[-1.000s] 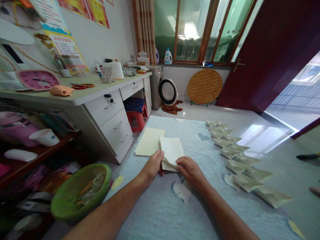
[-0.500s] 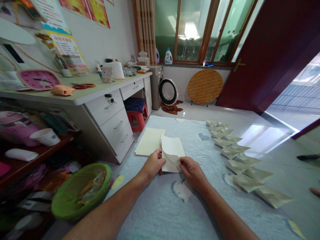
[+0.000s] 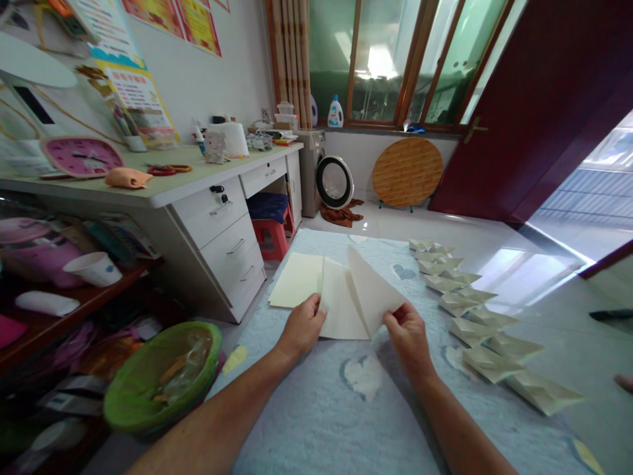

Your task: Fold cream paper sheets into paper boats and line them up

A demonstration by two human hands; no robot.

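A cream sheet of paper (image 3: 341, 300) lies in front of me with a crease down its middle, its right half lifted off the cloth. My left hand (image 3: 305, 323) pinches the sheet's left edge between thumb and fingers. The raised right half is gripped near its outer corner by my right hand (image 3: 406, 330). Just left of the sheet rests a stack of cream paper (image 3: 299, 277), partly overlapped by it. To the right, several folded paper boats (image 3: 492, 363) stand in two rows on the cloth.
A pale blue quilted cloth (image 3: 316, 422) covers the work surface. At the left are a green basket (image 3: 119, 389) with scraps inside, a shelf with a paper cup (image 3: 93, 267), and a white desk (image 3: 217, 244). A red stool (image 3: 271, 231) stands under the desk.
My right hand has moved right and up, opening out the sheet's right half. The left hand has kept its hold on the left edge.
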